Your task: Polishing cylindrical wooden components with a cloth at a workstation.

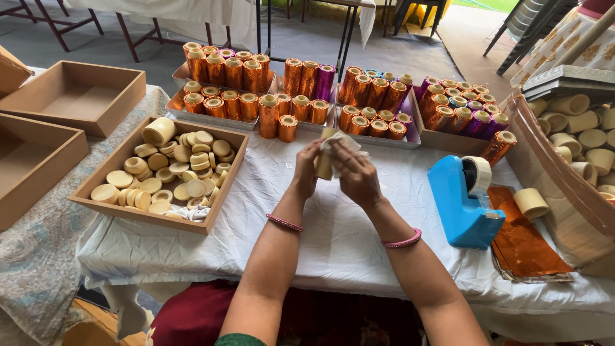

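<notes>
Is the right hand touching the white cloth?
Touching. The head view shows the right hand gripping the white cloth, pressed around the cream cylinder that the left hand holds.

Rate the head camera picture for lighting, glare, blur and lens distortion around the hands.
Head view: soft, even daylight, with only faint shadows on the white tablecloth; bright glints on the foil-wrapped cylinders; the left hand, right hand and the pale cylinder with its white cloth are fairly sharp; wide-angle bending shows at the edges, as on the curved wooden tray to the right.
</notes>
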